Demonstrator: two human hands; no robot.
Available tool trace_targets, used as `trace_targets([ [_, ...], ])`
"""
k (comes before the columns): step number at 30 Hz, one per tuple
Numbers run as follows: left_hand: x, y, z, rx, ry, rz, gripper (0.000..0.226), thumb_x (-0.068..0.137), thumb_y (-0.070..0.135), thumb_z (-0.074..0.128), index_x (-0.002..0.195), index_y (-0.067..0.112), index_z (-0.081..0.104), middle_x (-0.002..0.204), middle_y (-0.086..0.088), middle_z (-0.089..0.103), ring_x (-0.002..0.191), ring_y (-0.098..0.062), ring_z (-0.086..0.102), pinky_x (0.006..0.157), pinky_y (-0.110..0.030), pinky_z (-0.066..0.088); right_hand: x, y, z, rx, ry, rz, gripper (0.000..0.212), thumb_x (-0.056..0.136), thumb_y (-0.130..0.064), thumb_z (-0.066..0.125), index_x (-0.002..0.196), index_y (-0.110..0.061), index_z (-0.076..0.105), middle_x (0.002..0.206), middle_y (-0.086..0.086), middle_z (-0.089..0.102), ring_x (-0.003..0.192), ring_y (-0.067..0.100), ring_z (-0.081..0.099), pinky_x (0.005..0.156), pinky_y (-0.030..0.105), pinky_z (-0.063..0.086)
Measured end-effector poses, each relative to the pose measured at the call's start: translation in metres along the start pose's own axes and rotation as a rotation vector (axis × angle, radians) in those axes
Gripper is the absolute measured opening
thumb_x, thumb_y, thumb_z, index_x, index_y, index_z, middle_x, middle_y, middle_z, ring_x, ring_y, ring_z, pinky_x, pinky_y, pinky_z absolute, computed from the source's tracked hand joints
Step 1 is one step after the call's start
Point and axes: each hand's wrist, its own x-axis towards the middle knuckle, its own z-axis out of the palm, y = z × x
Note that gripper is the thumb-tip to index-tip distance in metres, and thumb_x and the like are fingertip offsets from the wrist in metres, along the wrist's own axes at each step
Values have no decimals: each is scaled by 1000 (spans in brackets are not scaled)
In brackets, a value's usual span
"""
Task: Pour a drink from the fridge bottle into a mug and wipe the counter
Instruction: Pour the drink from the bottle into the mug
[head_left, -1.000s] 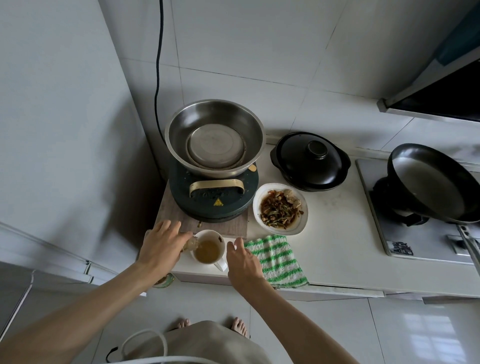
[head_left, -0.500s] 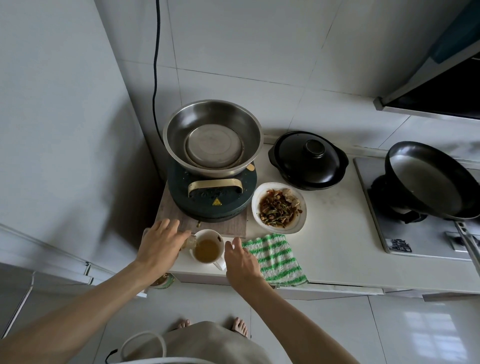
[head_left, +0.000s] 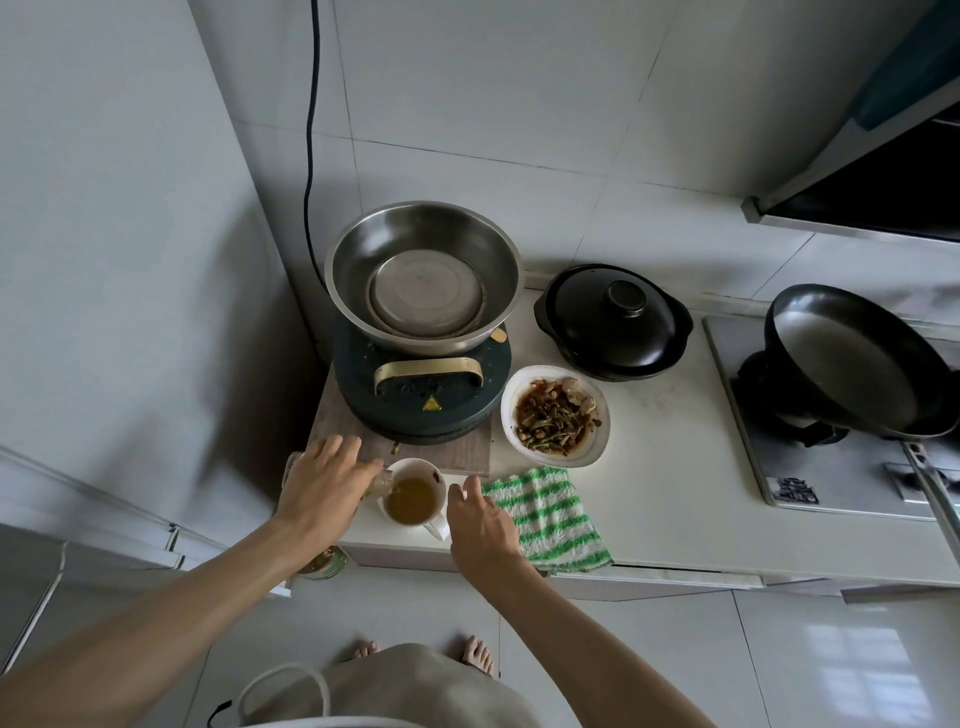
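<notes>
Your left hand (head_left: 324, 488) is wrapped around the bottle (head_left: 332, 558), which lies tipped with its long axis running from its base by the counter's (head_left: 675, 467) near edge up and right to its neck; the mouth points into the white mug (head_left: 415, 493). The mug stands upright at the counter's front edge, holding amber liquid. Your right hand (head_left: 480, 525) steadies the mug from the right, thumb at its rim; whether the fingers close on the handle cannot be told. Just beside that hand lies a green-striped cloth (head_left: 545, 517). Farther back sit a plate of food (head_left: 555, 414), a steel bowl (head_left: 423, 275) on a dark cooker (head_left: 421, 384), and a black lidded pot (head_left: 613, 319).
</notes>
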Motion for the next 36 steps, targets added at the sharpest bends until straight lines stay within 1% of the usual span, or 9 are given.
trace_targets([
  [6, 1, 3, -4, 9, 8, 9, 63, 47, 15, 93, 106, 22, 73, 98, -12, 66, 90, -31, 62, 66, -39, 57, -1, -1, 0, -4, 12, -1, 52, 91, 1, 64, 138, -2, 43, 144, 18, 36, 115, 30, 60, 88, 39, 57],
  [12, -1, 4, -7, 23, 31, 21, 61, 44, 16, 94, 102, 21, 74, 94, -11, 67, 86, -30, 63, 64, -37, 56, -2, 0, -1, -8, 14, -5, 53, 91, 1, 64, 139, -1, 42, 147, 18, 33, 117, 30, 59, 89, 38, 57],
  [20, -4, 8, -7, 18, 33, 22, 61, 43, 17, 95, 101, 21, 75, 93, -11, 68, 84, -30, 64, 66, -37, 57, -7, 1, -6, -34, 33, -7, 51, 90, 1, 64, 137, -2, 44, 142, 17, 37, 111, 29, 60, 84, 38, 58],
  [24, -5, 9, -7, 22, 25, 14, 60, 43, 17, 95, 99, 22, 75, 93, -11, 68, 84, -30, 64, 65, -38, 57, -9, 2, -7, -30, 30, -3, 52, 90, 2, 63, 139, -1, 43, 146, 18, 34, 114, 30, 60, 86, 40, 58],
  [27, -7, 11, -9, 32, 43, 16, 59, 40, 15, 94, 95, 22, 76, 89, -10, 67, 81, -29, 63, 63, -36, 56, -11, 1, -7, -37, 40, -6, 52, 92, 3, 62, 140, 0, 43, 149, 19, 33, 116, 31, 59, 87, 40, 58],
  [33, -8, 13, -12, 41, 57, 16, 59, 39, 15, 95, 94, 22, 76, 87, -9, 67, 80, -29, 63, 62, -36, 55, -13, 1, -7, -44, 41, -12, 52, 92, 3, 61, 140, 0, 42, 150, 19, 32, 117, 31, 59, 88, 40, 57],
  [36, -8, 14, -14, 55, 70, 19, 57, 36, 15, 95, 89, 22, 76, 84, -9, 67, 78, -28, 63, 62, -36, 55, -14, 1, -7, -50, 39, -14, 50, 92, 4, 60, 140, 1, 43, 149, 20, 33, 117, 32, 59, 88, 41, 57],
])
